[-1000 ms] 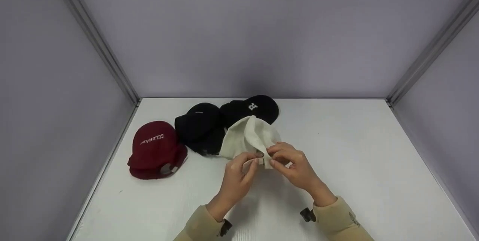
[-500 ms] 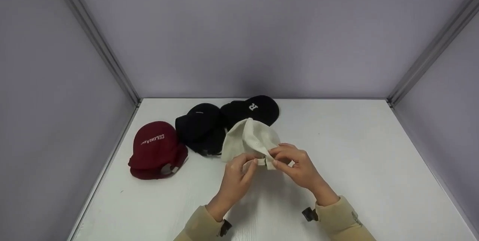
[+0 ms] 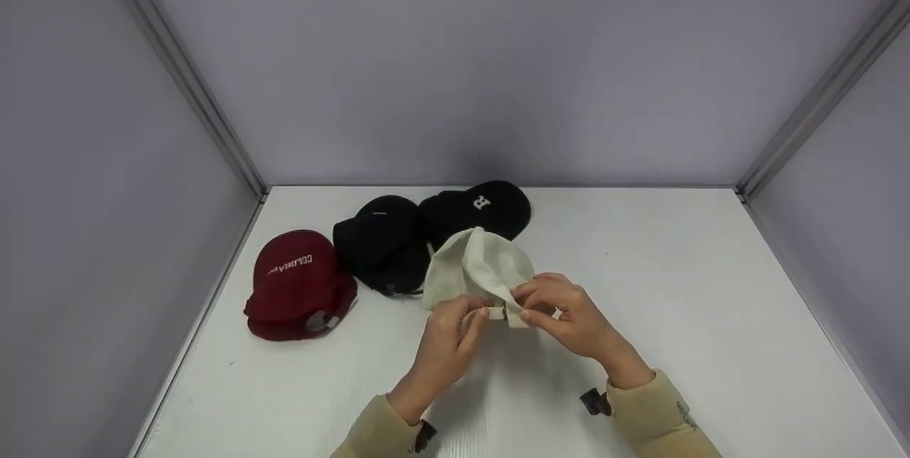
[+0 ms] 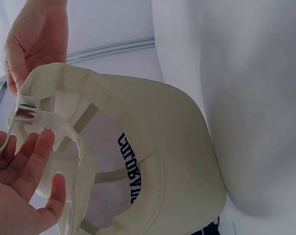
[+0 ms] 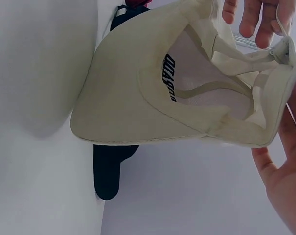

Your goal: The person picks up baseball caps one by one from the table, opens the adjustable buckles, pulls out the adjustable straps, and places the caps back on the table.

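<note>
cream cap (image 3: 446, 275), tilted brim (image 4: 184, 152) down over white table (image 3: 675, 287); metal buckle (image 4: 26, 114) on back strap (image 3: 492, 313), dark lettering (image 4: 129, 169) inside.

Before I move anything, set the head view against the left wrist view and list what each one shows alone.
Only the head view: the red baseball cap with white lettering, the white R on a black baseball cap, and the tan sleeves.

Only the left wrist view: the underside of the cream cap's brim and dark lettering in its crown.

Both: the cream cap, the left hand and the right hand. A dark patch at the wrist view's bottom edge may be a black cap; I cannot tell.
</note>
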Tool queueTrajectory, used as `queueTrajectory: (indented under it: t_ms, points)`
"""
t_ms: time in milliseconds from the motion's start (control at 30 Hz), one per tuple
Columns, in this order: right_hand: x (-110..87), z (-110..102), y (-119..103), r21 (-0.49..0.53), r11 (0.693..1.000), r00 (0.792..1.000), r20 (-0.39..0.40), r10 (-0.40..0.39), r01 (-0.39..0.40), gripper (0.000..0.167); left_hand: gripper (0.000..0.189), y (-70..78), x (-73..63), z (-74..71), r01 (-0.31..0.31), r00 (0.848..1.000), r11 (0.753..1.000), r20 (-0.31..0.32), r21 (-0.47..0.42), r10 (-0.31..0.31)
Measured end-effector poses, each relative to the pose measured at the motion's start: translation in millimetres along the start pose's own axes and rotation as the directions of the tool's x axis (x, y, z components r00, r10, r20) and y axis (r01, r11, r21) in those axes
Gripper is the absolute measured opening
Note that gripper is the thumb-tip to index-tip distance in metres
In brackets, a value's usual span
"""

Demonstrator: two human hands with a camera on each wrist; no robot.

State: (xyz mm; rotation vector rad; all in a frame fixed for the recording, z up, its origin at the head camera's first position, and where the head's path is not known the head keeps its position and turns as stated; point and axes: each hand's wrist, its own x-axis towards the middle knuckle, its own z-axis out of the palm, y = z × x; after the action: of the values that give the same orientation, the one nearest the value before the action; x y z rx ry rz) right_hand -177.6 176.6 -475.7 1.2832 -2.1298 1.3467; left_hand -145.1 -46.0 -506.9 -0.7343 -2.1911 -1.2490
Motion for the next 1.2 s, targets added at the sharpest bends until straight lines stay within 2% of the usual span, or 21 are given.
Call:
queueTrajectory:
  t_ms: [133, 300, 633, 767, 933, 1033, 1200]
  points:
    - [-6.1, 1.4, 10.3, 0.007, 1.000, 1.000, 0.020, -0.005, 0.005, 0.023, 0.016, 1.3, -1.5, -2.4, 0.009, 1.000, 1.000, 0.015, 0.010, -0.009]
    - [-6.4, 0.5, 10.3, 0.031, 0.999, 0.999, 0.029, 0.017, -0.018, 0.021, 0.017, 3.4, 0.1, -4.6, 0.021, 0.999, 1.000, 0.024, 0.012, -0.021]
    - [-2.1, -5.9, 9.6, 0.083, 0.995, 0.999, 0.025, 0.044, -0.046, 0.023, 0.012, 5.5, 8.2, -6.0, -0.011, 0.999, 1.000, 0.036, 0.011, 0.010]
    - [-0.7, -10.0, 5.1, 0.105, 0.991, 0.996, 0.034, 0.084, -0.087, 0.024, 0.011, 3.0, 9.6, -8.9, -0.020, 0.999, 1.000, 0.039, -0.018, 0.021]
    - [3.1, -22.9, -11.1, 0.101, 0.989, 0.994, -0.022, 0.111, -0.108, 0.022, 0.009, 0.3, 12.2, -17.5, -0.009, 1.000, 1.000, 0.011, -0.030, 0.009]
    - [4.5, -26.6, -16.6, 0.095, 0.990, 0.994, -0.028, 0.105, -0.101, 0.021, 0.010, 0.3, 14.5, -20.8, -0.024, 0.999, 0.999, 0.020, -0.021, 0.025]
    - [4.7, -25.2, -16.0, 0.118, 0.989, 0.995, -0.032, 0.098, -0.094, 0.021, 0.012, -2.3, 16.6, -23.1, -0.036, 0.999, 0.997, 0.006, -0.064, 0.036]
